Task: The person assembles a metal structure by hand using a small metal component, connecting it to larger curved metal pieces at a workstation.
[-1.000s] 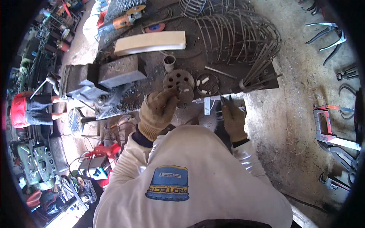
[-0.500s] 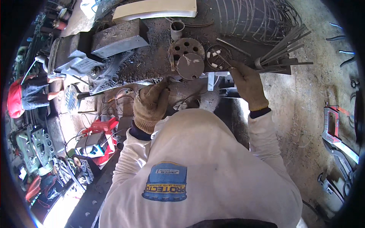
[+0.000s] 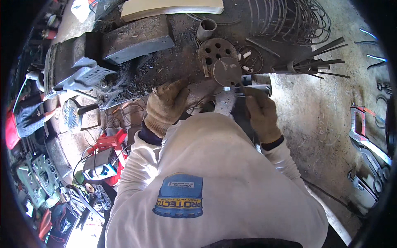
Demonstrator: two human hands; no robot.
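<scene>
My right hand (image 3: 262, 113), in a brown work glove, is closed on a thin dark rod (image 3: 242, 82). Its tip is close to the rim of a round metal disc (image 3: 227, 72). That disc overlaps the near side of a thick round plate with several holes (image 3: 217, 45). My left hand (image 3: 165, 105), gloved alike, is at the bench's near edge with fingers curled together; what they hold, if anything, is hidden. Beside the plate lies a wire ring (image 3: 261, 58) around small white pieces (image 3: 247, 54).
On the dark, gritty bench (image 3: 153, 76) stand a large vise (image 3: 78, 62), a short pipe (image 3: 206, 29) and a bundle of rods (image 3: 314, 66). Coiled wire (image 3: 289, 20) lies at the back right. Hand tools, including a red-handled saw (image 3: 359, 124), line the right; a red toolbox (image 3: 113, 140) is at left.
My right hand has come down and toward me, carrying the thin rod from above the wire ring to the disc's edge. My left hand has shifted slightly. The whole view has swung a little.
</scene>
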